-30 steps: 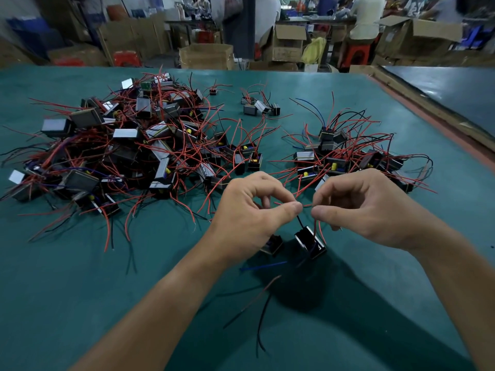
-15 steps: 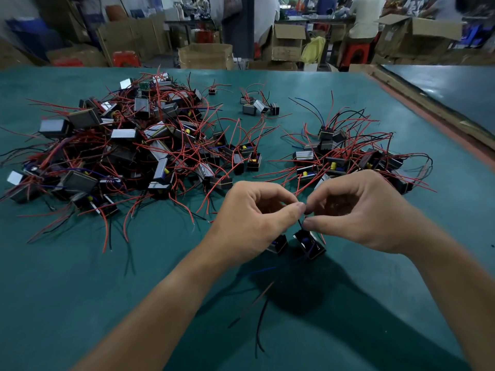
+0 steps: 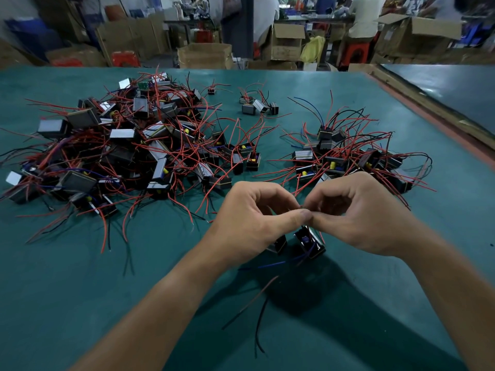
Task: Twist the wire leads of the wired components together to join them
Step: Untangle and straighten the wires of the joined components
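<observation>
A: Hands, position?
B: Both mid-frame, over the near half of the counter (image 3: 80, 290). Left hand (image 3: 251, 218) and right hand (image 3: 356, 215) meet, thumb tip against thumb tip.

A: Grip, left?
B: Closed tight. Thumb and forefinger pinch the leads (image 3: 300, 208). The other fingers are curled in behind.

A: Grip, right?
B: The same. It is closed in a pinch on those leads from the other side. Only a sliver of wire shows between the fingertips, and I cannot call its colour.

A: Where are the parts being joined?
B: Straight below the pinch. The small component (image 3: 278, 243) is tucked under the left hand, partly hidden. The large component (image 3: 310, 241) is just beside it to the right, tilted, with a blue patch on its upper face. I cannot tell whether they sit on the counter or hang from the leads.

A: Loose ends?
B: A blue wire (image 3: 270, 265) runs left from the large component, low over the counter. A red lead (image 3: 254, 298) and a black lead (image 3: 259, 325) trail toward the camera between the forearms.

A: Rest of the counter?
B: A big pile (image 3: 134, 151) of components with red wires lies at left. The right pile (image 3: 348, 153) is smaller and sits just behind the right hand. A cluster (image 3: 257, 105) of a few sits far centre, apart from both piles.

A: Beyond the counter?
B: Cardboard boxes (image 3: 205, 56) past the far edge. People are seated at the back, blurred.
</observation>
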Demonstrator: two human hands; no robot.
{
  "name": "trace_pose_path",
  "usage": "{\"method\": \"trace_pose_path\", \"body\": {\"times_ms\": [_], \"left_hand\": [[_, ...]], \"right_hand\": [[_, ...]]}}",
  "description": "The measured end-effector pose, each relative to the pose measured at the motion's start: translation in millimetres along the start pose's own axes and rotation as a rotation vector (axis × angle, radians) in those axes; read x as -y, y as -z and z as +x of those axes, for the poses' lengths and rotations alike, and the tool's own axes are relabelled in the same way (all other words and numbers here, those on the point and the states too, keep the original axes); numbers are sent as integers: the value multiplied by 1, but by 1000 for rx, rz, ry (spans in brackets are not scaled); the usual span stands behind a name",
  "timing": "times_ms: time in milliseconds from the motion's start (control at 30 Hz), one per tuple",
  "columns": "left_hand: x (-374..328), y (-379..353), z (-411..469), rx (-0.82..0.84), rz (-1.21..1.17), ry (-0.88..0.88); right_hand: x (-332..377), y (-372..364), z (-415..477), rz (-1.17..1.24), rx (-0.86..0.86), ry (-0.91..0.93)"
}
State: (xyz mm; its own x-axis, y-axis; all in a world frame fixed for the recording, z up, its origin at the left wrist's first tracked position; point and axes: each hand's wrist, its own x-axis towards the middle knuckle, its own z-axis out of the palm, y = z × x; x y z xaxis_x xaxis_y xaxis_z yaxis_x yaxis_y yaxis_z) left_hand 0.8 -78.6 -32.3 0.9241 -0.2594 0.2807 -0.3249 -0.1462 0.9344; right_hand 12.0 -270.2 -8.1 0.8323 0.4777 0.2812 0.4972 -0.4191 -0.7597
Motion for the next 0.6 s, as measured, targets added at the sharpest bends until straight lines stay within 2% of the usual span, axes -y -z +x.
{"method": "trace_pose_path", "body": {"times_ms": [333, 600], "left_hand": [[7, 0, 3, 4, 39, 32], [5, -1, 1, 42, 119, -8]], "right_hand": [[-3, 1, -1, -8, 38, -29], [-6, 3, 0, -19, 57, -7]]}}
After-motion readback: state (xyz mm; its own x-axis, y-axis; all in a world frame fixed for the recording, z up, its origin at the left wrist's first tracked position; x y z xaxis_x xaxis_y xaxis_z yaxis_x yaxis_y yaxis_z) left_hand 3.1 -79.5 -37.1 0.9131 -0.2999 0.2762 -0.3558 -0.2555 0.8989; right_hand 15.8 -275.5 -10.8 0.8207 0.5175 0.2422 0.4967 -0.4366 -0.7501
